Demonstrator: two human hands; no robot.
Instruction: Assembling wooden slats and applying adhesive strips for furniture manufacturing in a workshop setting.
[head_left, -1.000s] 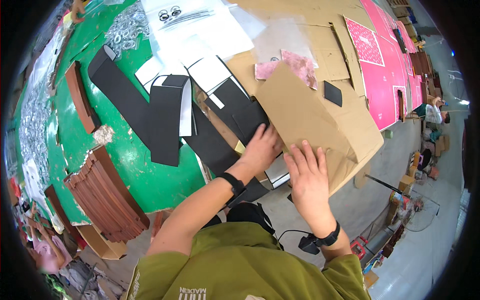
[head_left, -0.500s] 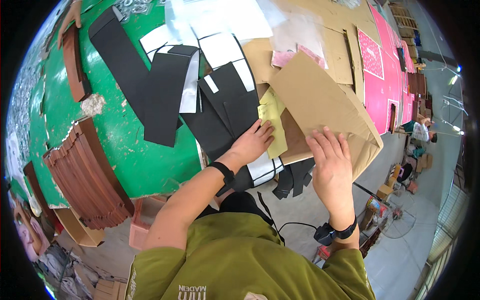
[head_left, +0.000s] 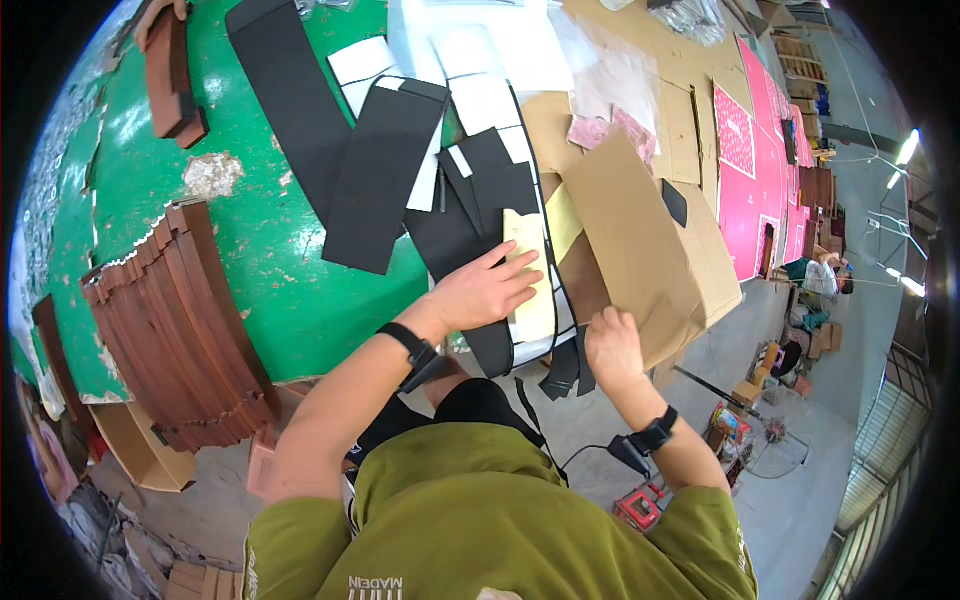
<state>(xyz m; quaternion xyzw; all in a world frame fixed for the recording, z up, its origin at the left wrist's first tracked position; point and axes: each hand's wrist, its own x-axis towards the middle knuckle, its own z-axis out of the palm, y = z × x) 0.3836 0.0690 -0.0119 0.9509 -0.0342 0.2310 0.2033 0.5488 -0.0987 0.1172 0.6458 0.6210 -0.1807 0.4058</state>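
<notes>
My left hand (head_left: 485, 290) lies with fingers stretched out over a yellow paper sheet (head_left: 532, 317), which rests on black sheet pieces (head_left: 515, 195). My right hand (head_left: 613, 345) is closed, fingers curled at the near left edge of an open cardboard box (head_left: 655, 305); anything between its fingertips is hidden. A large brown flap (head_left: 625, 195) leans across the box beside both hands. White pieces with black edging (head_left: 480, 100) lie beyond the black ones. Thin black strips (head_left: 568, 370) hang over the table's near edge, between my hands.
On the green table (head_left: 300, 325) stands a stack of curved brown slats (head_left: 180, 320). Far left, another person's hand (head_left: 160, 15) touches a brown piece (head_left: 168, 75). Clear plastic (head_left: 610, 75) and pink-printed board (head_left: 738, 130) lie beyond the box. A fan (head_left: 770, 430) stands at right.
My right hand has drawn nearer and left from the box's flap to its edge, fingers now curled. The yellow sheet under my left hand has shifted. At far left, the brown piece moved away.
</notes>
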